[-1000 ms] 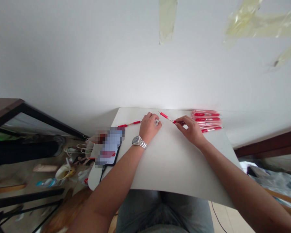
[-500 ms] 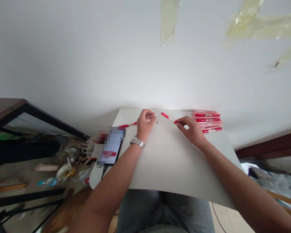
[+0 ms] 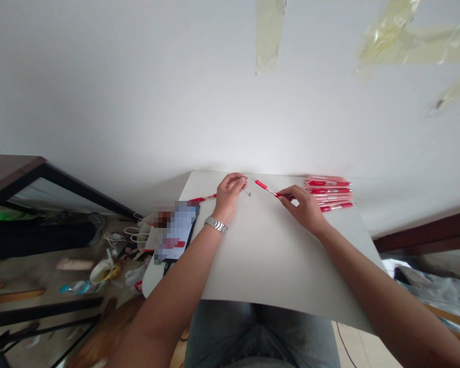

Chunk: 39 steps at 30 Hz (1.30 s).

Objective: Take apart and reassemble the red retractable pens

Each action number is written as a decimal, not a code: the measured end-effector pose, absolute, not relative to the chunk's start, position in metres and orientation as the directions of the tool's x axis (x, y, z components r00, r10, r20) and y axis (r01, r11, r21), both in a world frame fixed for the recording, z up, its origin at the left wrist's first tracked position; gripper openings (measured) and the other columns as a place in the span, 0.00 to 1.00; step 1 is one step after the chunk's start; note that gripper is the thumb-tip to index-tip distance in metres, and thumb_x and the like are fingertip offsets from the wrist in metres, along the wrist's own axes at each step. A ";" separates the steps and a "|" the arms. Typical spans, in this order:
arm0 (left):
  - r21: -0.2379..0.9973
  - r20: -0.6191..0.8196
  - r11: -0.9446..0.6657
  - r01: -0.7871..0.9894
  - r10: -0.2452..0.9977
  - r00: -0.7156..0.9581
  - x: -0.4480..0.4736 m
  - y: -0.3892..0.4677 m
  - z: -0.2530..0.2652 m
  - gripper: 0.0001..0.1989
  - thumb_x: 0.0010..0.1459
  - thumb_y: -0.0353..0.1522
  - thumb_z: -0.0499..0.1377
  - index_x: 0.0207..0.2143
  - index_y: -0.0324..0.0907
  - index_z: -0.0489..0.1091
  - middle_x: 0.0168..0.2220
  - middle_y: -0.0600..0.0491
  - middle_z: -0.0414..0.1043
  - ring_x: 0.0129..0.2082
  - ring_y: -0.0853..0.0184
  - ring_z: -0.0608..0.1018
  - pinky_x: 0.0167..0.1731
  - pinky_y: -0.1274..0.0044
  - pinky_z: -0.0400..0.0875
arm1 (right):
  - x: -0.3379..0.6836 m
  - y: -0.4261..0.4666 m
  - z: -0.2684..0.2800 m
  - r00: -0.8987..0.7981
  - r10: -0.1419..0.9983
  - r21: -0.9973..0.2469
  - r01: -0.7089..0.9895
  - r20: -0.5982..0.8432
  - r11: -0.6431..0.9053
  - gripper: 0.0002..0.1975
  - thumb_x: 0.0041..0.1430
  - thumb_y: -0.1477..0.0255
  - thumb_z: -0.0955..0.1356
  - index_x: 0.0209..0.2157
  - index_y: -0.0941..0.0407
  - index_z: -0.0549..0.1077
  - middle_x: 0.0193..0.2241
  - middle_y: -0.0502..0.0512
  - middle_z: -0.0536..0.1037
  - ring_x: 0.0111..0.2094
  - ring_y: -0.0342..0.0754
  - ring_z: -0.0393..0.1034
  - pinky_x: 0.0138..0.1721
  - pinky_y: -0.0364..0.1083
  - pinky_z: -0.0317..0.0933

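Note:
My right hand (image 3: 301, 204) pinches the rear part of a red pen (image 3: 261, 184). The pen tilts up to the left, its thin bare refill tip pointing at my other hand. My left hand (image 3: 230, 191), with a metal watch (image 3: 216, 224) on its wrist, is closed in a pinch just left of that tip. Whatever its fingertips hold is too small to make out. A tiny silvery piece (image 3: 249, 194) lies on the white table (image 3: 260, 255) below the fingertips. Behind the left hand, another red pen (image 3: 203, 198) is partly covered.
Several red pens (image 3: 329, 191), some in clear wrapping, lie stacked at the table's back right. A phone (image 3: 176, 240), partly blurred out, rests at the left edge. The wall (image 3: 214, 102) rises directly behind the table. A cup (image 3: 101, 271) and bottle (image 3: 76, 288) are lower left.
My left fingers have closed into a tighter pinch near the pen's tip. The right hand and its pen have hardly moved.

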State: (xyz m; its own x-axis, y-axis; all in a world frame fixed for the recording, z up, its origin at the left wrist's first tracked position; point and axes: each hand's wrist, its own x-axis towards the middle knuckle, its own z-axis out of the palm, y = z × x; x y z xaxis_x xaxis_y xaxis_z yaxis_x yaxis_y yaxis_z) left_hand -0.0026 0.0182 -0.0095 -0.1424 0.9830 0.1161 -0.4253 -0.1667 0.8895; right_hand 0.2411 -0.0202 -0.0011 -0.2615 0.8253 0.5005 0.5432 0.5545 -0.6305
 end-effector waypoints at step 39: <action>0.879 0.083 -0.091 -0.468 0.996 -0.038 -0.001 0.014 -0.009 0.15 0.54 0.40 0.74 0.40 0.41 0.80 0.42 0.48 0.81 0.40 0.69 0.82 0.49 0.73 0.75 | 0.242 -0.019 -0.003 -0.284 0.825 -0.622 0.549 0.489 0.558 0.09 0.70 0.64 0.68 0.42 0.53 0.78 0.35 0.56 0.78 0.33 0.48 0.73 0.35 0.50 0.70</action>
